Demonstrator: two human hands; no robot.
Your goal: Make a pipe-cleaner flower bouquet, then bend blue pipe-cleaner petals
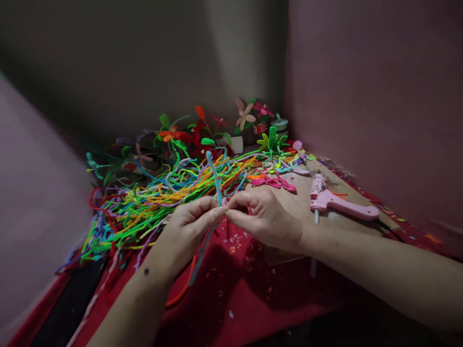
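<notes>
My left hand (pixel 193 221) pinches a light blue pipe cleaner (pixel 214 176) between thumb and fingers. One end of the pipe cleaner sticks up above the hand, and the other hangs below toward the red cloth. Thumb and forefinger of my right hand (pixel 258 217) are pressed together against the left fingertips, at the same spot on the pipe cleaner. A small pinkish bit shows between the two hands, too small to make out. Just behind my hands lies a big heap of coloured pipe cleaners (pixel 155 207).
On a brown board (pixel 338 226) at right rests a pink hot glue gun (pixel 336 201) with its glue stick pointing toward me. Pink pipe-cleaner loops (pixel 273 182) lie left of it. Finished pipe-cleaner flowers (pixel 245 116) stand by the back wall. Scraps dot the red cloth (pixel 249 294).
</notes>
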